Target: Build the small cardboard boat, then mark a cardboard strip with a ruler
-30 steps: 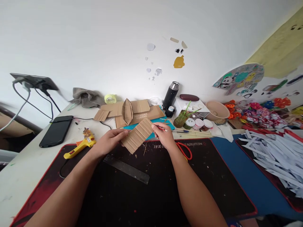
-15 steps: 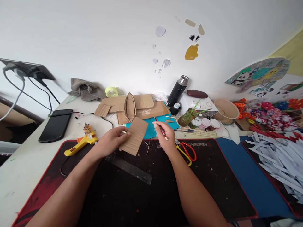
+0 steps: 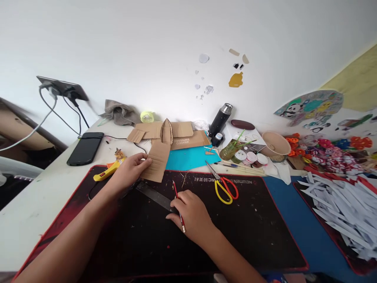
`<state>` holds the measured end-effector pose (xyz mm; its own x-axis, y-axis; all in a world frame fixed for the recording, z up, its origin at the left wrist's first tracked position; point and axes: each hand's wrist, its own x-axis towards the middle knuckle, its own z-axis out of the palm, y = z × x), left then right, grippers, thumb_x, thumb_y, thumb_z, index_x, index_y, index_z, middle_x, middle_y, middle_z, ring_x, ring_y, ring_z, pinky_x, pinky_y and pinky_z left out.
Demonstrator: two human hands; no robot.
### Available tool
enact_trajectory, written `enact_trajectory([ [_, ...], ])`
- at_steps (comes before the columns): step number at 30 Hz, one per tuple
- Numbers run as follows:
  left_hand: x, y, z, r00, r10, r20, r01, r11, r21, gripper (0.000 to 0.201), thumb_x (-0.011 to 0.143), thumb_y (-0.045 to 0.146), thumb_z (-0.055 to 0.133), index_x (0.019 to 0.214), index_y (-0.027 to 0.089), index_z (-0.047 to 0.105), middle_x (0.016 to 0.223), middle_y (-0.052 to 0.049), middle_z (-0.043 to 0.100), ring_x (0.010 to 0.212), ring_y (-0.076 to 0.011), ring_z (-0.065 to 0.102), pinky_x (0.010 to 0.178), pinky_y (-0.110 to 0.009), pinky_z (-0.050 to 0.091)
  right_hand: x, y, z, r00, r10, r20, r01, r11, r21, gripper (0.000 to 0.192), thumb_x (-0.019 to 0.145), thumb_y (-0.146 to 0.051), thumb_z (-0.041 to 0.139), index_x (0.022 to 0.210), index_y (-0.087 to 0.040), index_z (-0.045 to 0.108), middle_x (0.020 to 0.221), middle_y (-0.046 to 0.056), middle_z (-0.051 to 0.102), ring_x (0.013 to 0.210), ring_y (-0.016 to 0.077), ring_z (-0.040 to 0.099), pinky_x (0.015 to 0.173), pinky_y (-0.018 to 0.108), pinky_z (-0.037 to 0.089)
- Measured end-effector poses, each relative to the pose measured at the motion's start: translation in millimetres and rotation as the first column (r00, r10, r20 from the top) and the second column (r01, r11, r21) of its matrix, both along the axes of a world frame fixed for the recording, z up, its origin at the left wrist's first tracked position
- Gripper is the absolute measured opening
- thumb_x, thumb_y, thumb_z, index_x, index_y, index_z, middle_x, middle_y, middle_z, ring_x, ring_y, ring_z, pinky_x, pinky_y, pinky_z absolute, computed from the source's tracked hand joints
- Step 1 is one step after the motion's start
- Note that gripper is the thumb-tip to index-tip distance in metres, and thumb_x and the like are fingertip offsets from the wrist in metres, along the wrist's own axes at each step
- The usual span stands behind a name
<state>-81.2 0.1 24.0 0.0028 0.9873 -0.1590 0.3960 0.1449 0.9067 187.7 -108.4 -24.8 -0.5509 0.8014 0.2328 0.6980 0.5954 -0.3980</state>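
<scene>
My left hand (image 3: 133,169) pinches a rectangular piece of cardboard (image 3: 157,163) by its left edge, thumb on top. The piece is tilted above the mat's back edge. In my right hand (image 3: 190,214) is a red pencil (image 3: 177,196), its point directed away from me. The thumb and fingers of that hand are around the right end of a clear ruler (image 3: 154,196) lying on the black mat (image 3: 141,247); whether they grip it I cannot tell. Behind the held piece stands a pointed, boat-shaped cardboard form (image 3: 167,133), near flat cardboard pieces (image 3: 182,129).
Red-and-yellow scissors (image 3: 224,188) lie right of my right hand. A yellow glue gun (image 3: 109,169) and a phone (image 3: 85,148) are at left. Behind are blue paper (image 3: 188,158), paint jars (image 3: 250,158) and a black flask (image 3: 220,118). Paper strips (image 3: 341,212) are heaped at right.
My right hand has come down and left with the pencil, from above the scissors to the ruler's end. The scissors now show fully. My left hand still holds the cardboard; the view has shifted.
</scene>
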Motion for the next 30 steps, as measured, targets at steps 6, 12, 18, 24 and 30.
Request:
enact_trajectory([
  [6, 0.7, -15.0, -11.4, 0.999, 0.020, 0.041, -0.018, 0.998, -0.063, 0.067, 0.070, 0.085, 0.079, 0.093, 0.023, 0.072, 0.078, -0.003, 0.076, 0.073, -0.0266, 0.066, 0.063, -0.032, 0.044, 1.0, -12.7, -0.1, 1.000, -0.012, 0.027, 0.012, 1.000, -0.022, 0.017, 0.106, -0.009, 0.070, 0.097, -0.023, 0.067, 0.096, 0.003, 0.070, 0.088, 0.0233, 0.064, 0.075, 0.036, 0.048],
  [12, 7.7, -24.0, -14.0, 0.992, 0.009, 0.128, 0.004, 0.995, -0.095, 0.057, 0.070, 0.075, 0.083, 0.087, 0.023, 0.068, 0.077, -0.001, 0.075, 0.074, -0.0242, 0.065, 0.066, -0.031, 0.046, 31.8, -10.3, 11.1, 0.999, -0.035, 0.024, 0.038, 0.993, -0.108, 0.027, 0.097, 0.003, 0.065, 0.103, -0.023, 0.065, 0.101, 0.003, 0.069, 0.087, 0.0218, 0.066, 0.074, 0.033, 0.045],
  [18, 31.6, -35.2, -18.3, 0.954, 0.031, 0.297, 0.036, 0.976, -0.217, 0.066, 0.070, 0.067, 0.087, 0.112, 0.022, 0.065, 0.081, -0.004, 0.079, 0.075, -0.0287, 0.074, 0.059, -0.033, 0.054, 64.7, -12.5, 21.5, 0.989, -0.098, 0.115, 0.123, 0.963, -0.239, 0.030, 0.092, 0.005, 0.061, 0.101, -0.024, 0.062, 0.102, 0.000, 0.066, 0.067, 0.0150, 0.060, 0.062, 0.030, 0.032],
  [24, 51.7, -55.4, -23.0, 0.998, -0.065, 0.015, 0.067, 0.972, -0.225, 0.094, 0.090, 0.066, 0.063, 0.165, 0.013, 0.042, 0.082, -0.002, 0.082, 0.051, -0.0255, 0.067, 0.054, -0.036, 0.048, 91.7, -22.9, 32.2, 0.981, -0.175, 0.082, 0.194, 0.895, -0.401, 0.026, 0.092, 0.001, 0.061, 0.093, -0.024, 0.058, 0.099, 0.000, 0.067, 0.075, 0.0163, 0.069, 0.065, 0.026, 0.039],
  [30, 56.3, -58.2, -15.0, 0.910, -0.184, -0.373, 0.144, 0.981, -0.131, 0.079, 0.102, 0.048, 0.049, 0.170, 0.009, 0.040, 0.070, -0.001, 0.078, 0.081, -0.0357, 0.080, 0.075, -0.039, 0.046, 120.6, -33.9, 33.9, 0.974, -0.225, -0.008, 0.197, 0.873, -0.446, 0.020, 0.102, -0.015, 0.056, 0.085, -0.025, 0.052, 0.084, -0.001, 0.064, 0.067, 0.0167, 0.065, 0.065, 0.026, 0.044],
])
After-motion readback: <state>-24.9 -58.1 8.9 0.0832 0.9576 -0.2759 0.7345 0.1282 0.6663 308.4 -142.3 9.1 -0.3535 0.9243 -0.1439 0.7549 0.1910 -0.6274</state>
